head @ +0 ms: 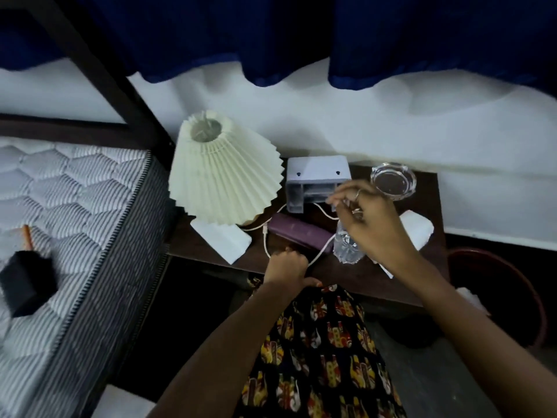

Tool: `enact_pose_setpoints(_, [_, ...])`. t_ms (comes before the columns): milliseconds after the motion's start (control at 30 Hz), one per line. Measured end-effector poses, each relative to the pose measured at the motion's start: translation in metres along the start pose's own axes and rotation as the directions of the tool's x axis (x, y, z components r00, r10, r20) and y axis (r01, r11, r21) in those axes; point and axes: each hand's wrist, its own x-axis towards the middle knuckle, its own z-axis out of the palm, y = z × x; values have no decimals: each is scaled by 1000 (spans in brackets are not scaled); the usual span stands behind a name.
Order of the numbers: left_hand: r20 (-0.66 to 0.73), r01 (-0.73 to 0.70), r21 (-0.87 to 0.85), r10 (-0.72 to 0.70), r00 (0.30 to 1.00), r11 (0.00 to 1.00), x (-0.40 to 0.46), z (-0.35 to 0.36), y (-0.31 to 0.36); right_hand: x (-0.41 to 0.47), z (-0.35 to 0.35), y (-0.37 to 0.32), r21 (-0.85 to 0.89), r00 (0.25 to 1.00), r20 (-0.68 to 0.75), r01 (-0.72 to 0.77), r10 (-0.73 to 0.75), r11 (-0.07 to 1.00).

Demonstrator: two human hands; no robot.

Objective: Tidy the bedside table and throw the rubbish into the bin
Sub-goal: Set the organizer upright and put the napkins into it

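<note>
On the dark bench (pixel 211 251), one pleated lamp (pixel 224 173), a white box (pixel 316 182), a glass ashtray (pixel 393 181) and a purple case (pixel 298 230) crowd one clear plastic bottle (pixel 346 245), which stands near the front edge. The right hand (pixel 367 218) has its grip curled round the bottle's top, its long axis roughly upright. The left hand (pixel 286 265) has its grip closed on the one white cable (pixel 324 251) at the front edge; two white paper pieces (pixel 223 239) lie left and right, and a red bin (pixel 512 285) stands beside the bench.

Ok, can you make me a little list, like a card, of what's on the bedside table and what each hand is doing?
table: dark wood bedside table
lamp: pleated cream lamp, back left
organiser: small white organiser, behind the cable
dish: clear glass dish, back right
case: purple case, lying flat, mid table
left hand: grips the white cable at the front edge
right hand: fingers curled round the top of a clear plastic bottle
bin: dark red bin, on the floor to the right
</note>
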Motion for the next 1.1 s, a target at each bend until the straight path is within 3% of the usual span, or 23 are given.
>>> enact_pose_setpoints(267, [-247,25,-326,-111,963,945,-53,15,-31,-21,17,-25,-171,990,141,10,14,985])
enact_pose_setpoints(400, [-263,79,-537,-255,931,840,-82,28,-39,-17,34,-42,-233,983,171,-21,62,972])
enact_pose_setpoints(533, [-252,125,-628,-353,901,768,-96,48,-45,-22,64,-44,-261,971,190,-91,143,961])
enact_pose_setpoints(767, [-81,274,-603,-399,913,749,-99,52,-56,-16,154,-37,-274,941,312,-41,129,961])
enact_pose_setpoints(933, [-59,358,-527,-453,889,771,-94,58,-78,12,206,-37,-298,957,205,-138,205,944])
enact_pose_setpoints(1100, [-7,390,-593,-489,872,704,-82,67,-101,24,234,-30,-273,983,73,-145,170,951])
